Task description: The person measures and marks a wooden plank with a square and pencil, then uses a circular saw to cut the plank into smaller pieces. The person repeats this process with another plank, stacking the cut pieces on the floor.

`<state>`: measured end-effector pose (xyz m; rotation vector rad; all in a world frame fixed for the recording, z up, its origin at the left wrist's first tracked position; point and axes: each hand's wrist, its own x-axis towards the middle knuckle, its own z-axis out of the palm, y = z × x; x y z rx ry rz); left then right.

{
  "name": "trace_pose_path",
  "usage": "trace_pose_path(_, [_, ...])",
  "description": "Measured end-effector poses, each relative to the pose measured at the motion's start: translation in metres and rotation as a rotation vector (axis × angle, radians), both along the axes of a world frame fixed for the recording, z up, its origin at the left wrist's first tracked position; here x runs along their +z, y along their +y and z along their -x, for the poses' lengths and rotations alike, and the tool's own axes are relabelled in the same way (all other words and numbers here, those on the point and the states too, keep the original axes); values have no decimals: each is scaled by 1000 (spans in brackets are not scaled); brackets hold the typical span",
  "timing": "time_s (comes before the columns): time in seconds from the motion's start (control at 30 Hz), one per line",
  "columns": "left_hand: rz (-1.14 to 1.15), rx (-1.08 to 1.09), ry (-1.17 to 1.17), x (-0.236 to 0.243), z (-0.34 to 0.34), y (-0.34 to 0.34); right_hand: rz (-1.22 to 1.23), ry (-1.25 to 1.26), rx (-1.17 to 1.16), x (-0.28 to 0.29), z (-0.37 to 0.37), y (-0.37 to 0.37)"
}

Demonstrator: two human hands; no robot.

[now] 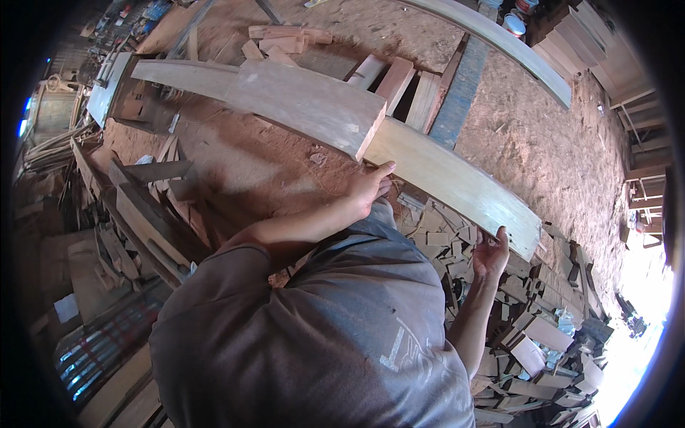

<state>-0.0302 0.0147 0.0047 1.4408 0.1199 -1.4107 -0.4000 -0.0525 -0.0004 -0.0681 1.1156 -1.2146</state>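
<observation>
A long, pale wooden board (pixel 453 175) lies slantwise in front of me, its right end reaching out past my right hand. My left hand (pixel 371 189) grips its near edge close to the left end, thumb on top and fingers partly hidden below. Near the right end, my right hand (pixel 490 255) holds the same edge, with the thumb up against it and the fingers curled underneath. A thicker wooden block (pixel 307 103) meets the board's left end; whether it rests on the board or abuts it, I cannot tell. Beyond the block, a narrower plank (pixel 185 77) continues leftward.
Wood offcuts (pixel 535 342) are heaped at the lower right. Short planks (pixel 394 82) lie behind the board, beside a blue-stained beam (pixel 464 89). Another long board (pixel 499 39) crosses the top right. Stacked timber (pixel 139 214) stands at the left, and a bucket (pixel 514 26) at the back.
</observation>
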Motion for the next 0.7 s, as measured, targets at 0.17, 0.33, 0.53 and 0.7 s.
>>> trace_pose_path(0.17, [22,7,-19,-3,-2,1,17,7,23,-4,1,-2])
trace_pose_path(0.33, [20,-6,-19,1,-1,3,36,-22,22,-4,0,0])
trace_pose_path(0.53, [58,29,-61,-1,3,6,39,-7,30,-7,4,2])
trace_pose_path(0.7, [103,82,-25,-2,8,5,24,-18,34,-4,4,1])
